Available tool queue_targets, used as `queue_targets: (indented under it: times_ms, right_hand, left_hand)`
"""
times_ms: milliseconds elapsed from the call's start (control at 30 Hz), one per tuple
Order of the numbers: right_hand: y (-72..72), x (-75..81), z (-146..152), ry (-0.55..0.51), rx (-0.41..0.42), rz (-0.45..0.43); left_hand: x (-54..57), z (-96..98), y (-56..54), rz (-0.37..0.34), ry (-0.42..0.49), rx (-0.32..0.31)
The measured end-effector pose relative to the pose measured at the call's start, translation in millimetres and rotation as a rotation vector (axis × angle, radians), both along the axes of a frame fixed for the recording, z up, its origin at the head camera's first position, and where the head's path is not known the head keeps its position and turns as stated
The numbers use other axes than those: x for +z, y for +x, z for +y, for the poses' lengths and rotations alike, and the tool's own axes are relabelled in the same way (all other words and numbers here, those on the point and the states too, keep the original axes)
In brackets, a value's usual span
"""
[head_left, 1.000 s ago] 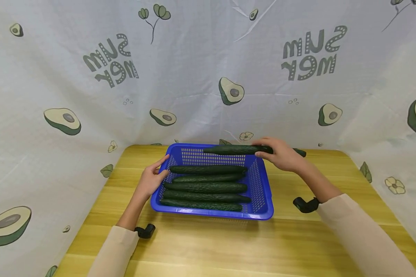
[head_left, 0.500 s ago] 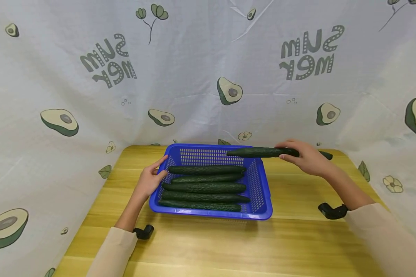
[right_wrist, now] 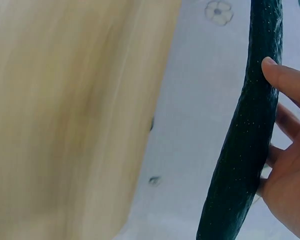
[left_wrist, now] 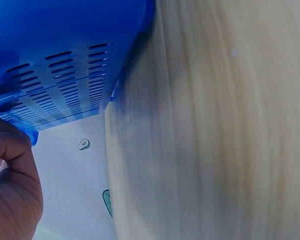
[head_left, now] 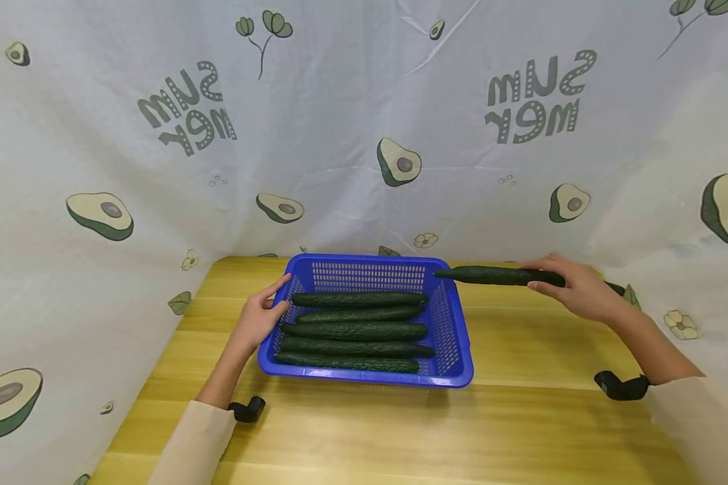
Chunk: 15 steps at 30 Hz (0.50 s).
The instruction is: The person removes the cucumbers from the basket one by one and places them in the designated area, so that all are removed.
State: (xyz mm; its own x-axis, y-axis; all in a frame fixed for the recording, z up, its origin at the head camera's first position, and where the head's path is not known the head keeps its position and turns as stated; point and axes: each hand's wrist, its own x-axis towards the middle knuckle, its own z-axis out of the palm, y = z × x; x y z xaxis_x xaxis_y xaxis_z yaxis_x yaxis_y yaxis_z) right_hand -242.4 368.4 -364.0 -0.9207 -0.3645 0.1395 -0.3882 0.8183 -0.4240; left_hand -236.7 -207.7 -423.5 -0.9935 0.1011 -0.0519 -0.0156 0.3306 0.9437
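My right hand [head_left: 582, 291] grips a long dark green cucumber [head_left: 488, 275] held level above the table, right of the basket. The cucumber's left tip overlaps the basket's back right corner in the head view. In the right wrist view, thumb and fingers of the right hand [right_wrist: 292, 185] wrap the bumpy cucumber [right_wrist: 245, 130] from one side. My left hand [head_left: 256, 323] holds the left rim of a blue plastic basket [head_left: 364, 377]. Several more cucumbers [head_left: 358, 331] lie side by side in it. Slotted basket wall [left_wrist: 35, 30] fills the left wrist view's upper left, beside the curled left hand [left_wrist: 12, 185].
The basket stands on a light wooden table [head_left: 352, 438]. Behind the table and along its sides hangs a white cloth [head_left: 327, 135] printed with avocados and lettering. A black wrist device [head_left: 621, 386] is strapped to the right wrist, another black device [head_left: 247, 409] to the left.
My right hand has carried the cucumber rightward, from over the basket's back right side to beyond its right edge. The left hand stays on the rim, and the cucumbers in the basket have not moved.
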Motion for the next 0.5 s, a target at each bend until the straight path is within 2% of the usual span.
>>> queue_targets:
  times_ms: [33, 100, 167, 233, 267, 367, 433, 500]
  right_hand:
    - [0.3, -2.1, 4, -0.008, -0.003, -0.005]
    - [1.3, -5.2, 13, -0.022, -0.008, -0.021]
    - [2.8, -8.3, 22, -0.03, -0.012, -0.021]
    - [4.0, -11.4, 31, -0.02, -0.013, -0.008]
    - [4.8, -13.0, 34, -0.015, -0.014, -0.005]
    - [5.2, -20.2, 43, -0.002, -0.018, -0.003]
    - [4.4, -26.7, 48, 0.002, -0.011, -0.001]
    - [2.2, -35.1, 52, 0.008, 0.009, 0.016]
  left_hand:
    - [0.0, -0.9, 0.9, 0.008, 0.0, -0.004]
    - [-9.3, -4.8, -4.3, 0.01, -0.003, -0.003]
    - [-14.1, -6.1, -7.2, 0.009, -0.002, -0.005]
    - [-7.1, -3.7, -3.9, -0.001, 0.003, -0.007]
    - [-7.7, -3.7, -4.5, -0.008, 0.008, -0.003]
    - [5.2, 0.1, 2.8, -0.014, 0.012, -0.005]
    - [6.7, 0.6, 3.8, -0.018, 0.014, -0.004]
    - [2.6, -0.4, 1.5, -0.025, 0.017, -0.003]
